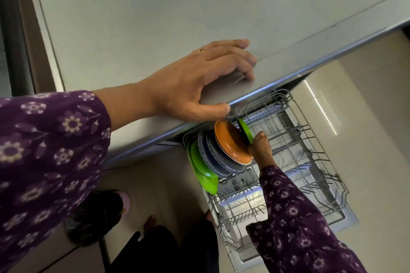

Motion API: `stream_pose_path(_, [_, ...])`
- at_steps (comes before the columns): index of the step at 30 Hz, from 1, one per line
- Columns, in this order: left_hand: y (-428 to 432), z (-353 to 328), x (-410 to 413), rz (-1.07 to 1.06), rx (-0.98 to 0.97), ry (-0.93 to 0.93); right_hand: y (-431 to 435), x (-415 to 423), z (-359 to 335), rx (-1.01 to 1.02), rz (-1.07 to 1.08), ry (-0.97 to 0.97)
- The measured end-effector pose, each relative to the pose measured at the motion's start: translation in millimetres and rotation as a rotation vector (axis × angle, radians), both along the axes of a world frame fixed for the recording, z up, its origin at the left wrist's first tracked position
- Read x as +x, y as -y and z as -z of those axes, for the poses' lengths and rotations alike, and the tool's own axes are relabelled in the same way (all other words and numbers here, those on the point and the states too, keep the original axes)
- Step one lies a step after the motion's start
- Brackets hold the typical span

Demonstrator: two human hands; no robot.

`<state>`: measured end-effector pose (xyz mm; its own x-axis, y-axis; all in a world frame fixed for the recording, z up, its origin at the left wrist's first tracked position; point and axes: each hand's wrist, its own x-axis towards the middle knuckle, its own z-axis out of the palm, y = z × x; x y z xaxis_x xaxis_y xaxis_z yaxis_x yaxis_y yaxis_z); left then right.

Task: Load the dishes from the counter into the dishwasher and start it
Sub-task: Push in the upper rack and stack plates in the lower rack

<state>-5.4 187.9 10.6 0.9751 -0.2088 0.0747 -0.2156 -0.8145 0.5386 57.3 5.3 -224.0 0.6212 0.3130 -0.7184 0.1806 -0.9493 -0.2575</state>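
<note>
Two grey plates (218,158), one orange plate (230,142), right hand (261,149) gripping green plate (244,129)

The left hand (195,82) lies flat on the grey surface (133,17), fingers spread and thumb hooked over its front edge. Below, the wire rack (310,139) stands pulled out over the open dishwasher door (346,217). The right hand (260,150) reaches down and grips the rim of a small green plate (244,128), upright just beside an orange plate (230,142). Behind that stand blue-grey speckled plates (213,157), then larger green plates (202,168). Both sleeves (44,150) are purple with flowers.
</note>
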Motion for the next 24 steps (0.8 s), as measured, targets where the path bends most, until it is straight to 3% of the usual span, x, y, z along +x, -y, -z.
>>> stream_pose_path(5, [1, -1, -4, -0.017, -0.029, 0.009, 34, -27, 21, 0.079, 0.068, 0.101])
stream_pose_path(9, [4, -4, -10, -0.079, -0.041, 0.034, 27, -79, -30, 0.152, -0.002, 0.038])
stream_pose_path(12, [6, -8, -16, -0.079, 0.085, 0.082, 11, -121, -74, 0.156, -0.113, -0.068])
stream_pose_path(16, [15, -15, -32, -0.173, 0.278, 0.099, -14, -169, -132, 0.175, -0.295, -0.064])
stream_pose_path(21, [8, -26, -142, -0.441, 0.014, 0.176, -52, -221, -197, 0.260, -0.447, 0.018])
stream_pose_path(24, [-33, -42, -253, -0.533, 0.014, 0.221, -88, -257, -227, 0.270, -0.594, 0.090])
